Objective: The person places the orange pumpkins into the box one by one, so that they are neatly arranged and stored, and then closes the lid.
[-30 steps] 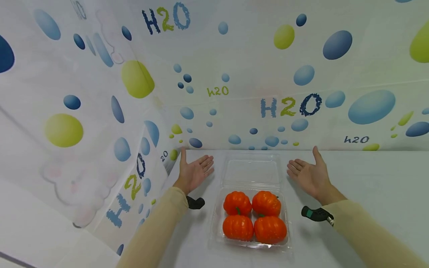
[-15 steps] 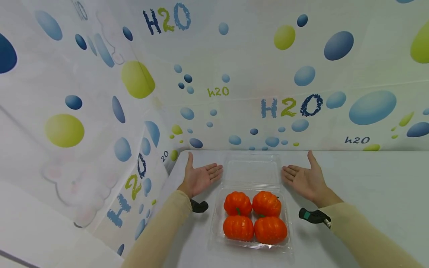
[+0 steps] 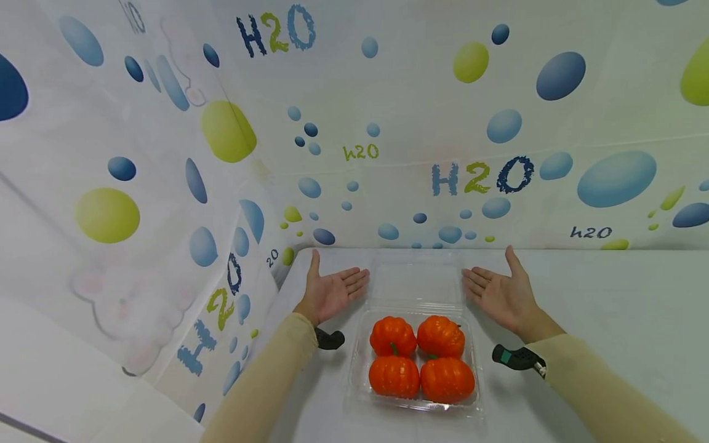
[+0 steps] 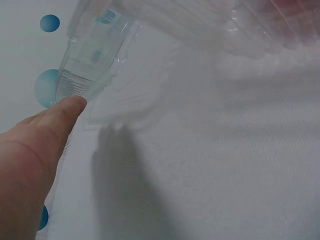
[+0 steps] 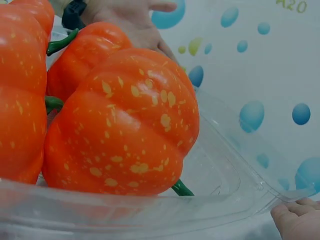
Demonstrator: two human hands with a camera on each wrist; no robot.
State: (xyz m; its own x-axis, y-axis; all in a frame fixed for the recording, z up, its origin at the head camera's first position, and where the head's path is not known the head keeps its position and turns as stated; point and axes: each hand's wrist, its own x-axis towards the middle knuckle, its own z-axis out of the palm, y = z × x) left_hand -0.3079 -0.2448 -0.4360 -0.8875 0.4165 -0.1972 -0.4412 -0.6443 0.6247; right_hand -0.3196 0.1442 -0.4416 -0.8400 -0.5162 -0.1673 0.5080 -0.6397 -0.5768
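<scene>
A clear plastic clamshell box stands on the table, its lid folded back away from me. Several orange pumpkins with green stems fill the base; one pumpkin looms large in the right wrist view. My left hand is at the lid's left edge, fingers straight, thumb up. Opposite it, my right hand has straight fingers at the lid's right edge. In the left wrist view, the fingertips of the left hand meet the lid's edge; whether they press is unclear.
A white cloth covers the table. Behind it hangs a white backdrop with blue and green drops and H2O lettering, continuing along the left side. Black straps with small devices sit on both wrists.
Both hands have moved inward from either side, bringing their fingertips to the lid's edges; most of this came in the first half second. The box and pumpkins have stayed in place.
</scene>
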